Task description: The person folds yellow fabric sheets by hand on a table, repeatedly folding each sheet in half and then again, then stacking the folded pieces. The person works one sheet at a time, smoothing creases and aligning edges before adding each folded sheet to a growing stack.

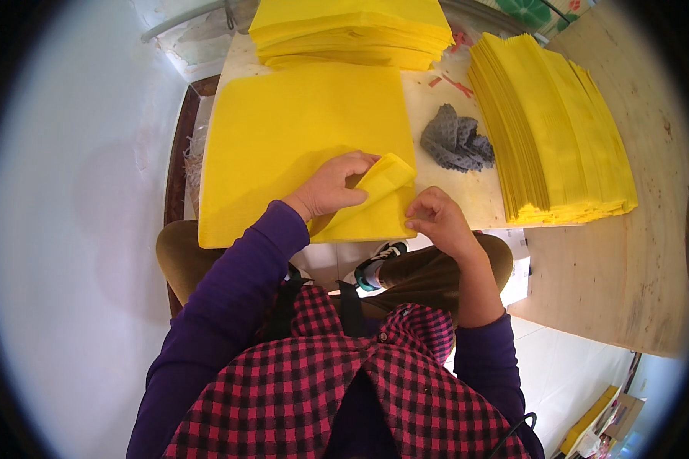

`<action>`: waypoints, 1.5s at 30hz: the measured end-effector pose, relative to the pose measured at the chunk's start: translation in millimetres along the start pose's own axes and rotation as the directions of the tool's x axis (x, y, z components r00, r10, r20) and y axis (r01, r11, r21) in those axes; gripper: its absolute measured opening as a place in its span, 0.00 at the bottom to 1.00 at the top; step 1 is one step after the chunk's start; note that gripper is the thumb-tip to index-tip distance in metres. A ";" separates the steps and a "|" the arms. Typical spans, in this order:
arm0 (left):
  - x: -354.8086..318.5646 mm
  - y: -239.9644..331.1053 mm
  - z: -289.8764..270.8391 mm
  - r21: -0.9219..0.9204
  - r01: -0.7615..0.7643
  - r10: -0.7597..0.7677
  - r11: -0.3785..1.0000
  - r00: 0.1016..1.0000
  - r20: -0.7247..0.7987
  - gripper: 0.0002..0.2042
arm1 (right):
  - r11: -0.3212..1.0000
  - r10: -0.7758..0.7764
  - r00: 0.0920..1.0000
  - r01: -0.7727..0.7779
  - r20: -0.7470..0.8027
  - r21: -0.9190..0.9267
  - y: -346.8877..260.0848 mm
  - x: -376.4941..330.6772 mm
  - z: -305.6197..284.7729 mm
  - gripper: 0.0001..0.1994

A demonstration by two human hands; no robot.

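A flat yellow fabric sheet (306,115) lies in front of me on the wooden table, its near right corner lifted and folded back. My left hand (333,183) grips this raised flap (386,180) between thumb and fingers, and some fingertips are hidden behind it. At the sheet's near right edge, my right hand (440,219) is closed in a pinch, thumb and forefinger together at the yellow fabric. Whether other layers lie in that pinch is too small to tell.
Behind the sheet rises a thick yellow fabric stack (352,34). Another tall stack (551,130) stands at the right, with a crumpled grey cloth (457,139) beside it. Red scraps (455,84) lie near the back. A white wall (76,191) borders the left side.
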State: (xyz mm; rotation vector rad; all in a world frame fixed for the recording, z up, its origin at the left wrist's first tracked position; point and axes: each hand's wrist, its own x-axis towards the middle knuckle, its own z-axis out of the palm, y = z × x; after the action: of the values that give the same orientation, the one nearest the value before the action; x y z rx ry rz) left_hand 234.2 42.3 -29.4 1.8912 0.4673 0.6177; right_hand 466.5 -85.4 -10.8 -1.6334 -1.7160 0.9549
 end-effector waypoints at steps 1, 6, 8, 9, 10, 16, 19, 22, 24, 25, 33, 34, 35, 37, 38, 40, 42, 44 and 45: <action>0.1 -0.3 0.0 -0.006 0.000 0.000 1.000 1.000 0.002 0.19 | 1.000 0.002 1.000 -0.002 0.004 0.023 2.1 0.7 1.3 0.08; 1.2 -1.7 0.0 -0.016 -0.011 0.011 1.000 1.000 0.013 0.20 | 0.997 -0.021 1.000 0.022 -0.014 0.071 9.5 1.2 7.4 0.06; 1.2 -1.8 -0.3 -0.011 -0.004 0.005 1.000 1.000 0.016 0.19 | 0.997 -0.018 1.000 0.019 -0.014 0.080 9.7 1.1 7.7 0.05; 1.0 -1.8 -0.2 -0.021 -0.005 0.006 1.000 1.000 0.014 0.19 | 0.997 -0.021 1.000 0.022 -0.014 0.069 9.1 1.1 7.3 0.05; 0.9 -1.7 0.2 -0.023 0.000 0.000 1.000 1.000 0.014 0.19 | 0.998 -0.024 1.000 0.024 -0.013 0.059 8.2 1.0 6.7 0.04; 1.3 -2.1 0.3 -0.013 -0.001 0.002 1.000 1.000 0.012 0.19 | 0.999 -0.009 1.000 0.010 -0.026 0.032 -2.5 0.3 3.8 0.04; 1.1 -2.5 0.2 -0.010 -0.003 0.003 1.000 1.000 0.005 0.19 | 0.999 0.038 0.998 -0.037 -0.046 0.015 -11.7 -0.1 1.6 0.04; 1.1 -2.8 0.6 -0.022 -0.009 0.009 1.000 1.000 -0.001 0.19 | 0.996 -0.052 0.997 0.048 -0.052 -0.075 -22.6 2.4 -4.3 0.04; 1.0 -3.1 1.0 -0.027 -0.013 0.013 1.000 1.000 -0.002 0.19 | 0.996 -0.052 0.997 0.047 -0.061 -0.079 -29.8 4.1 -7.1 0.05; 0.9 -3.4 1.0 -0.027 -0.015 0.015 1.000 1.000 -0.002 0.19 | 0.997 -0.048 0.997 0.044 -0.064 -0.067 -32.8 5.3 -7.7 0.05; 1.8 -6.5 0.9 -0.022 -0.063 0.063 0.998 0.998 -0.006 0.15 | 0.974 0.000 0.994 0.023 -0.105 0.226 -31.6 13.4 2.4 0.04; 1.9 -6.3 0.7 -0.013 -0.067 0.067 0.998 0.998 -0.006 0.14 | 0.961 0.026 0.995 0.002 -0.095 0.276 -30.0 13.2 4.6 0.04; 1.9 -5.9 0.4 -0.001 -0.060 0.059 0.998 0.998 -0.003 0.13 | 0.937 0.039 0.994 0.000 -0.105 0.350 -28.8 12.6 7.6 0.04; 1.7 -4.7 0.0 -0.015 -0.064 0.064 0.998 0.998 0.003 0.12 | 0.863 0.096 0.989 -0.026 -0.115 0.505 -27.4 9.6 13.7 0.06; 1.6 -3.9 0.0 -0.012 -0.068 0.068 0.998 0.998 0.007 0.12 | 0.859 0.096 0.988 -0.018 -0.125 0.512 -27.0 7.5 14.6 0.07; 1.2 -2.6 0.4 -0.027 -0.067 0.067 0.997 0.998 -0.001 0.11 | 0.818 0.126 0.984 -0.032 -0.125 0.575 -25.6 3.1 15.2 0.08; 1.0 -1.8 0.7 -0.031 -0.068 0.068 0.997 0.998 -0.007 0.10 | 0.839 0.173 0.976 -0.075 -0.134 0.540 -22.9 -0.3 15.2 0.08; 1.1 -1.4 1.1 -0.022 -0.056 0.056 0.998 0.998 -0.004 0.09 | 0.851 0.176 0.971 -0.067 -0.163 0.521 -19.3 -2.1 14.3 0.09; 0.9 -1.4 1.3 -0.029 -0.059 0.059 0.998 0.998 -0.008 0.09 | 0.860 0.166 0.968 -0.049 -0.188 0.509 -17.7 -2.2 14.3 0.10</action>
State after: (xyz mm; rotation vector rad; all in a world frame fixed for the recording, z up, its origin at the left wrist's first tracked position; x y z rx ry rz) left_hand 235.7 42.4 -30.9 1.8816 0.4060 0.6667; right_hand 444.8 -89.0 -4.5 -1.4291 -1.1079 1.1081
